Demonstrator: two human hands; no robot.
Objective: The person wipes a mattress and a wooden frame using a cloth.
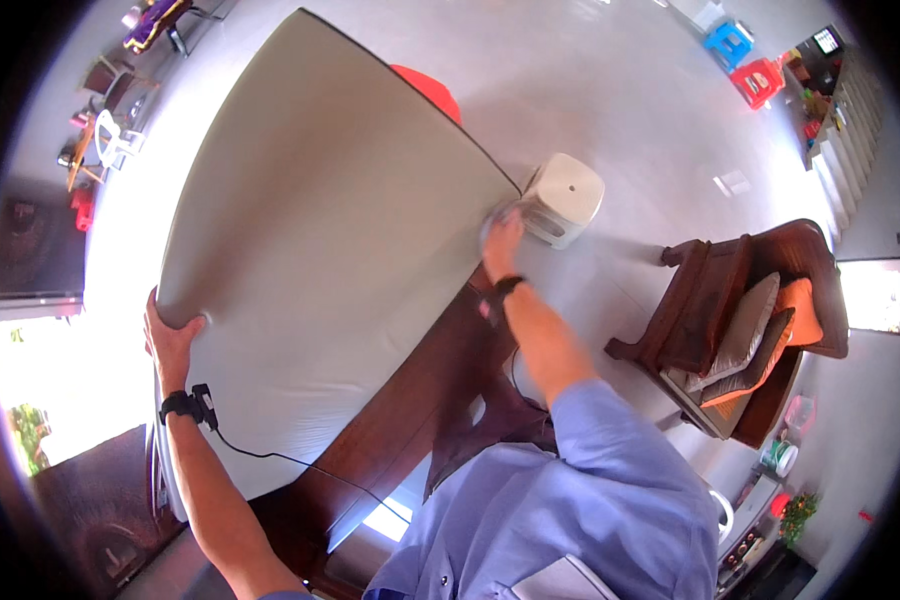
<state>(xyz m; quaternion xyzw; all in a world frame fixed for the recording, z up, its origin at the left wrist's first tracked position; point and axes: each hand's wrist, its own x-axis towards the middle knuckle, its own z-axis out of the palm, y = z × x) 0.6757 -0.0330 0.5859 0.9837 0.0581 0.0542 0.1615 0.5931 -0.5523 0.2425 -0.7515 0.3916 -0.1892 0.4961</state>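
A large flat panel or cushion covered in smooth beige material [330,202] lies tilted before me, partly over a dark wooden piece of furniture [412,375]. On its left edge rests my left hand [172,337], thumb pressing a small dent into the cover and fingers round the side. My right hand [504,240] is at the right corner, blurred, with a greyish thing at its fingers that I cannot make out. Just beyond that corner stands a cream plastic stool [568,187]. Both wrists wear black straps with small devices; a cable runs from the left one.
To the right stands a carved wooden armchair [727,300] with grey and orange cushions [799,311]. A red round thing [431,90] shows behind the panel. Farther off are a blue stool [729,43], a red container [757,81] and a white chair [112,141].
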